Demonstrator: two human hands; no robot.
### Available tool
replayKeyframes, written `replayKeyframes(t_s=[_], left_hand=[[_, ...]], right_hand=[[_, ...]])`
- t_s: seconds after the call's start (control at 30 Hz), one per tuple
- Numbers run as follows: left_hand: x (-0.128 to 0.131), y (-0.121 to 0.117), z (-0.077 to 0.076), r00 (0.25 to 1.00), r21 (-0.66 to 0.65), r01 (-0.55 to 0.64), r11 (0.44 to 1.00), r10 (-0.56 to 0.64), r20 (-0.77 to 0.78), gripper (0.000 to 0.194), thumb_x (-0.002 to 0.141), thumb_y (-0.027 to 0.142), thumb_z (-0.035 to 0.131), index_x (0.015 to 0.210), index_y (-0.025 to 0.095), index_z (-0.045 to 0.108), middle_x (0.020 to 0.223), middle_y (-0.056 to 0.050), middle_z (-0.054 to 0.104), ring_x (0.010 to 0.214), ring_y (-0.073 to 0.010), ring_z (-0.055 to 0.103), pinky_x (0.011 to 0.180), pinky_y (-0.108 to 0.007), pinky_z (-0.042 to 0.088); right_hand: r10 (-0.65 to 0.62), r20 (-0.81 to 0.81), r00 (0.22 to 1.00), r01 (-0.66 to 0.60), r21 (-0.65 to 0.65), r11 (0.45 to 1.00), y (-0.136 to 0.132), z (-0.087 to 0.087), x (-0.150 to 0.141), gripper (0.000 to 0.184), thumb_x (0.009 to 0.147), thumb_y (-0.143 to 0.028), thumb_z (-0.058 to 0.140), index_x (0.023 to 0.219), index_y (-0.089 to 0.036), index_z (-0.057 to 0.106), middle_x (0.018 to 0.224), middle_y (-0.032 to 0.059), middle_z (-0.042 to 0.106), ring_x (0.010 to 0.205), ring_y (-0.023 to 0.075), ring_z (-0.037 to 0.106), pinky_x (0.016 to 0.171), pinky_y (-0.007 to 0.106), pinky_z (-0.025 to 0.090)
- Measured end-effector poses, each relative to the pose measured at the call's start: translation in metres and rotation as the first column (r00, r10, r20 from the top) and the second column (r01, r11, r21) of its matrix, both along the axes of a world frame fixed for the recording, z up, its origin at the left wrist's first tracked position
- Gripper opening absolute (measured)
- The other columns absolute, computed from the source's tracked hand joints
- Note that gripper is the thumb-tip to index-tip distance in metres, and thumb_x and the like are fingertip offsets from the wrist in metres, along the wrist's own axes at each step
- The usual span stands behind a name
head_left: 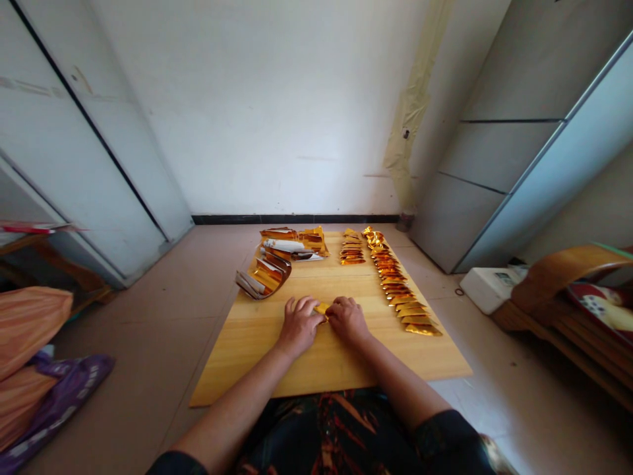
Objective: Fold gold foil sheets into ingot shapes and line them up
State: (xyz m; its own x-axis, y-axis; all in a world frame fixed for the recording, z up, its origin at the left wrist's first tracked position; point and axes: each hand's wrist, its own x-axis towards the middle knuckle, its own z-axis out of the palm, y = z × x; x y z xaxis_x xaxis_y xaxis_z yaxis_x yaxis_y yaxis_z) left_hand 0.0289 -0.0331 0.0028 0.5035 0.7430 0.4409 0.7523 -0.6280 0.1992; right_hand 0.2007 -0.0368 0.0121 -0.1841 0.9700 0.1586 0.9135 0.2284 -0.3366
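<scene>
Between both hands, at the middle of the wooden board [257,369], is a small piece of gold foil paper [322,309], mostly hidden by fingers. My left hand [301,324] grips its left side, fingers bent, thumb toward the centre. My right hand [347,319] has its fingers closed on the right side. Along the board's right side runs a long row of folded gold foil pieces [395,284], overlapping one another. A shorter row of folded foil pieces [352,249] lies left of it. Loose gold and white paper sheets [270,272], partly curled, lie at the back left.
A white wall with a black baseboard [291,219] stands behind the board. Grey cabinets [89,132] rise at left, a grey refrigerator [494,152] at right. A wooden bench [558,297] and white box [487,289] are at right; orange and purple bags [64,389] lie left.
</scene>
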Motion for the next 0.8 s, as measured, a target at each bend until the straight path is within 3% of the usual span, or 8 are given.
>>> replayKeyframes(t_s=[0.13,0.37,0.53,0.8], left_hand=[[-0.004,0.000,0.007,0.996,0.018,0.036,0.999,-0.034,-0.086,0.021,0.086,0.018,0.052,0.088,0.030,0.070,0.103,-0.004,0.063,0.109,-0.0227,0.048,0.099,-0.051,0.025],[-0.011,0.005,0.020,0.984,-0.026,0.022,0.999,-0.026,-0.178,0.021,0.085,0.018,0.053,0.092,0.028,0.070,0.089,-0.004,0.064,0.096,-0.0216,0.052,0.089,-0.045,0.031],[-0.007,0.002,0.013,0.989,-0.040,-0.003,0.999,-0.003,-0.150,0.015,0.085,0.027,0.055,0.091,0.023,0.069,0.089,-0.005,0.065,0.095,-0.0215,0.053,0.085,-0.041,0.034],[-0.009,0.004,0.001,0.993,-0.043,0.075,0.996,-0.078,-0.087,0.020,0.085,0.016,0.052,0.092,0.024,0.069,0.088,-0.003,0.066,0.089,-0.0175,0.055,0.081,-0.034,0.037]], right_hand=[[0.064,0.047,0.997,-0.065,0.010,0.998,-0.005,0.002,-0.002,0.018,0.085,-0.024,0.054,0.093,-0.026,0.070,0.105,0.0043,0.062,0.098,0.0201,0.049,0.080,0.030,0.036],[0.286,0.131,0.949,-0.280,-0.061,0.958,-0.008,0.018,0.006,0.020,0.089,-0.024,0.049,0.089,-0.025,0.070,0.094,0.0044,0.063,0.091,0.0180,0.050,0.075,0.028,0.036],[0.336,0.120,0.934,-0.334,-0.034,0.942,-0.002,0.016,0.010,0.016,0.085,-0.022,0.055,0.087,-0.025,0.071,0.092,0.0044,0.063,0.087,0.0168,0.052,0.072,0.026,0.036],[0.444,0.024,0.896,-0.445,0.060,0.894,0.006,0.002,0.023,0.017,0.081,-0.018,0.060,0.092,-0.024,0.070,0.092,0.0031,0.065,0.085,0.0153,0.055,0.078,0.026,0.038]])
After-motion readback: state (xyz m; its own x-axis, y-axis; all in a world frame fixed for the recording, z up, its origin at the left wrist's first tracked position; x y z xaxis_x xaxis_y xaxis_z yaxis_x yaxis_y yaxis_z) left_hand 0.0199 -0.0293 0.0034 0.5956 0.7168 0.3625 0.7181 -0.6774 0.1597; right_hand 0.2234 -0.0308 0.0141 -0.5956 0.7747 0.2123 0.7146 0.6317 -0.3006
